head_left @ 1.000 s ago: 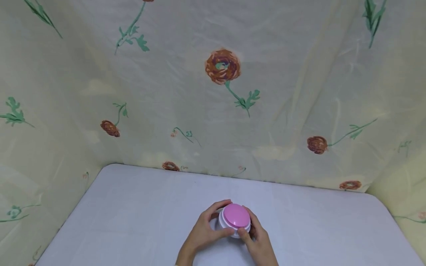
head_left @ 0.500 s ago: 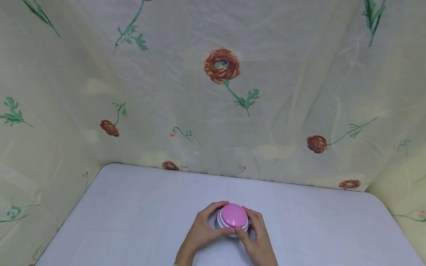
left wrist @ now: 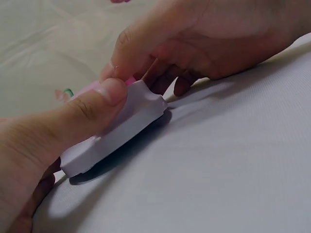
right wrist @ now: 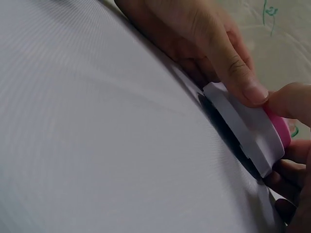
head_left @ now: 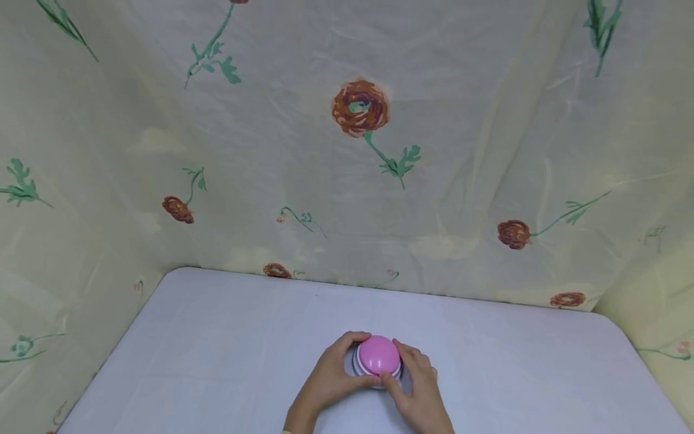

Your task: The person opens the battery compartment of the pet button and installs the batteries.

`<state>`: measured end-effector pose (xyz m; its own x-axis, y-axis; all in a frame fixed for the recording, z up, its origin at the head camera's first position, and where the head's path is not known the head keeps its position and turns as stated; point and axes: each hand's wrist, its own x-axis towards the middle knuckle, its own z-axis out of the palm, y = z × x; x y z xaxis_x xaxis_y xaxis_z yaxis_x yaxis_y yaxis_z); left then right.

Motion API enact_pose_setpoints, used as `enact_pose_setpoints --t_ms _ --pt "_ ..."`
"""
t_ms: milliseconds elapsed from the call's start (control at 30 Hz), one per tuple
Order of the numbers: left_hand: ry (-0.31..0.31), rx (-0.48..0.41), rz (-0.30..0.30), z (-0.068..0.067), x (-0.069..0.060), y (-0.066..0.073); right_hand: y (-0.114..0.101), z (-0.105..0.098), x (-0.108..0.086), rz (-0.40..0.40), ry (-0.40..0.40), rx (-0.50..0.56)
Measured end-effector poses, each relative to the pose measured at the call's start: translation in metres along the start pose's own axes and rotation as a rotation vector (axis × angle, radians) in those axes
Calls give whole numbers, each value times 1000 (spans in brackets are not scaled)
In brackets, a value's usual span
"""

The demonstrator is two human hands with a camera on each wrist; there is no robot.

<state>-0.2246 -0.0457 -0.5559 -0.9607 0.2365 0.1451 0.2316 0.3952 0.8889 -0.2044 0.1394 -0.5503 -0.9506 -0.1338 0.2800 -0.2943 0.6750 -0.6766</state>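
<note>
A round push button [head_left: 379,354] with a glossy pink domed top and a stepped white base is held between both hands over the white table, close to its surface. My left hand [head_left: 332,375] grips its left side, thumb along the near side and forefinger round the far side. From the right, my right hand [head_left: 420,386] holds it, with the thumb at the near edge of the pink top and fingers round the far right. In the left wrist view a dark band shows under the white base [left wrist: 116,138]; I cannot tell underside from shadow.
A white cloth-covered table [head_left: 228,337] with rounded far corners lies under the hands. Behind it and at both sides hangs a pale curtain [head_left: 293,150] printed with brown-orange flowers and green stems.
The push button has shifted slightly left and nearer, with both hands still on it. The right hand's fingers have spread a little along its right side.
</note>
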Motion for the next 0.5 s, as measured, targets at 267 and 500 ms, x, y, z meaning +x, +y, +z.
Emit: enact_pose_setpoints --t_ms 267,500 --pt "-44 98 27 -3 -1 -1 1 1 -1 11 -35 29" --pt "-47 -17 24 -11 2 4 6 -6 5 6 -37 200"
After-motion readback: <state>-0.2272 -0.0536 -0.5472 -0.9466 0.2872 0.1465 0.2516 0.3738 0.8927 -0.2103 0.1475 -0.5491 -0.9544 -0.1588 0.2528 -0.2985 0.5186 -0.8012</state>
